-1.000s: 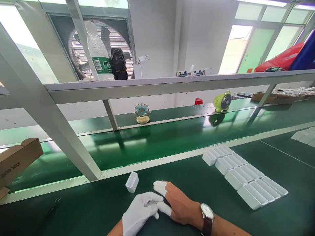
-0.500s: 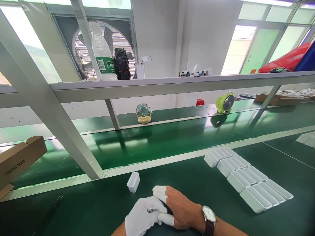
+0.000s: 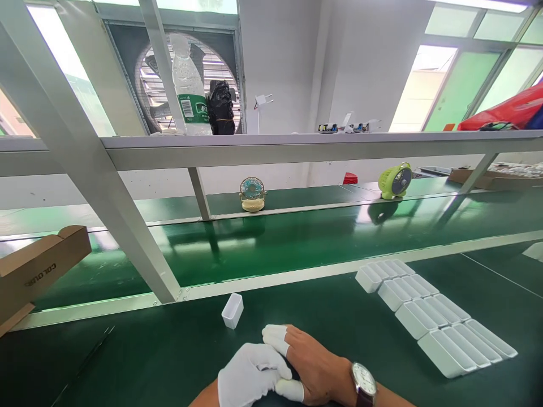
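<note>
Tray (image 3: 232, 311), small and white, sits on the worktop (image 3: 161, 359) just beyond the gloved left hand (image 3: 252, 374). Right hand (image 3: 313, 362) touches left, fingers bent; grip hidden, cannot tell. Risk: forward knuckle sweep could topple tray.

One left hand (image 3: 253, 373), one right hand (image 3: 313, 364): two hands, one wristwatch (image 3: 363, 379).
Four rows of white boxes (image 3: 445, 356), their exact total hard to tell; one lone white box (image 3: 232, 311); two small fans, one turquoise fan (image 3: 252, 188) and one lime fan (image 3: 395, 181); one bottle (image 3: 189, 82); one black bundle (image 3: 221, 107); one plug (image 3: 263, 100); one lettered carton (image 3: 44, 268).
</note>
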`<state>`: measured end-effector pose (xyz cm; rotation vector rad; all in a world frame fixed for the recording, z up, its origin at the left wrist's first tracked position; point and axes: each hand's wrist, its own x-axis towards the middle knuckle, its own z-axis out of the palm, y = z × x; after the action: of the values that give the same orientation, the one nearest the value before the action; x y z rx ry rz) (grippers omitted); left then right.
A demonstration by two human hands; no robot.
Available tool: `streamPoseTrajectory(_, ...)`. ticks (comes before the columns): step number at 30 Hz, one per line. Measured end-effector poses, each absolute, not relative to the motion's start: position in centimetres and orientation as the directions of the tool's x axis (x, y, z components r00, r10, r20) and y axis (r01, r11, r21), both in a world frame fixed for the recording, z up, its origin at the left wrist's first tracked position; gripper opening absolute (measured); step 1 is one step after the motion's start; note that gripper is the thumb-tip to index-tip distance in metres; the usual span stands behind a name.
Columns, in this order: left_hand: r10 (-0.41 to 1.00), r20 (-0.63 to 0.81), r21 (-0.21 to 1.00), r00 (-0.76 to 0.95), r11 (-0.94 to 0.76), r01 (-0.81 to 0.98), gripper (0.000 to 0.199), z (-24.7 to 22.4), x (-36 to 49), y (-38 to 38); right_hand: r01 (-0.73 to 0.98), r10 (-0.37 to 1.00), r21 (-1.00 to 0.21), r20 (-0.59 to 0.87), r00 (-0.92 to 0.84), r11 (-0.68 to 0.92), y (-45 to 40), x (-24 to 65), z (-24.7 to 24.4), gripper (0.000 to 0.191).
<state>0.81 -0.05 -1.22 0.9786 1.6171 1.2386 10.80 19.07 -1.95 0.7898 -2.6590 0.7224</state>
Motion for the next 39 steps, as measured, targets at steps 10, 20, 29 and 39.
streamPoseTrajectory(10, 0.904, -0.186, 0.979, -0.384, 0.203, 0.004, 0.019, -0.1, 0.9, 0.3, -0.492, -0.372, -0.45, 0.331, -0.867, 0.746, 19.4, 11.1, -2.0, 0.064)
streamPoseTrajectory(20, 0.928, -0.104, 0.994, -0.357, 0.109, -0.007, 0.025, 0.2, 1.1, 0.4, -0.579, -0.302, -0.32, 0.613, -0.73, 0.75, 19.5, 10.6, -3.0, 0.05)
streamPoseTrajectory(29, 0.93, -0.144, 0.988, -0.338, 0.156, 0.009, 0.029, 0.2, 1.0, 0.5, -0.56, -0.258, -0.354, 0.623, -0.739, 0.749, 19.2, 10.3, -3.1, 0.037)
streamPoseTrajectory(39, 0.926, -0.144, 0.989, -0.35, 0.145, -0.024, 0.023, -0.1, 1.1, 0.4, -0.488, -0.255, -0.356, 0.535, -0.806, 0.797, 19.7, 10.5, -3.5, 0.048)
